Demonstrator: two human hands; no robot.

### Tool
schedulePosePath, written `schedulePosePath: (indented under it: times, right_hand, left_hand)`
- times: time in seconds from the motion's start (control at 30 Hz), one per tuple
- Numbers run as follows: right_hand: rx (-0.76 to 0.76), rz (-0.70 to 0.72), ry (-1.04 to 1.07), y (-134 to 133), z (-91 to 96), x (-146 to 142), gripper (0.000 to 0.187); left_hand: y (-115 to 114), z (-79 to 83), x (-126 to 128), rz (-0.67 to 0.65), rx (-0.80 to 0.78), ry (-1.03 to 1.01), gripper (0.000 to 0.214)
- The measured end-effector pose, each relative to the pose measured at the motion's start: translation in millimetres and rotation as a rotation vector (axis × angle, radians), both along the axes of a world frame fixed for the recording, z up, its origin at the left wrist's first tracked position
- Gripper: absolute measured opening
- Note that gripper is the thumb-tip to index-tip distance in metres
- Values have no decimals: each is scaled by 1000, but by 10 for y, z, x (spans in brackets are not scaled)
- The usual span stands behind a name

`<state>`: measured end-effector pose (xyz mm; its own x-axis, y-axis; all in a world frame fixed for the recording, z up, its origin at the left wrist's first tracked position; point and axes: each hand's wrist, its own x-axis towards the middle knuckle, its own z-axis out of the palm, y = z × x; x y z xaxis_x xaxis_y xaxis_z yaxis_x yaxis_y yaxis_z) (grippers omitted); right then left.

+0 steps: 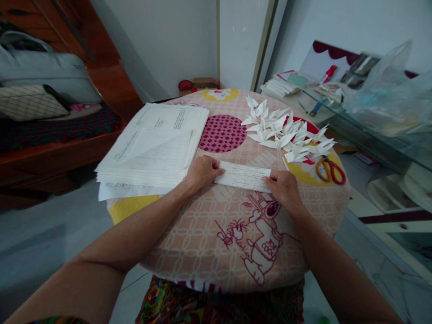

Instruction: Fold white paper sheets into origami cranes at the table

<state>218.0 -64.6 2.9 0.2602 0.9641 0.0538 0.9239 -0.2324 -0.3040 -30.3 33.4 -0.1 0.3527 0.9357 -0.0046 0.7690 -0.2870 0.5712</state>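
Note:
Between my hands lies a strip of printed paper (243, 176), stretched left to right a little above or on the patterned tablecloth; I cannot tell which. My left hand (204, 171) pinches its left end between thumb and curled fingers. At the other end, my right hand (283, 186) grips the paper in the same way. Just beyond my left hand is a thick stack of printed sheets (151, 144), with a loose folded sheet on top. Past my right hand sits a cluster of folded white paper cranes (276, 128).
Scissors (330, 172) with orange and red handles lie at the round table's (189, 252) right edge. A glass shelf (371, 139) with a plastic bag (388, 94) and papers stands to the right. A wooden bench (111, 85) holding a grey bag (50, 72) is at left.

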Motion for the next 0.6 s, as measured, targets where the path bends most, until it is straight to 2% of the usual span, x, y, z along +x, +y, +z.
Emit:
schedulePosePath:
  times: [0.33,0.6]
  right_hand:
    - [-14,-9,-46,10,4,-12,31]
    - [-23,-17,-45,23,-12,-11,31]
  left_hand:
    - [-8,24,12,15,-29,11,24]
    - [-38,-1,10,-16,44,98,21]
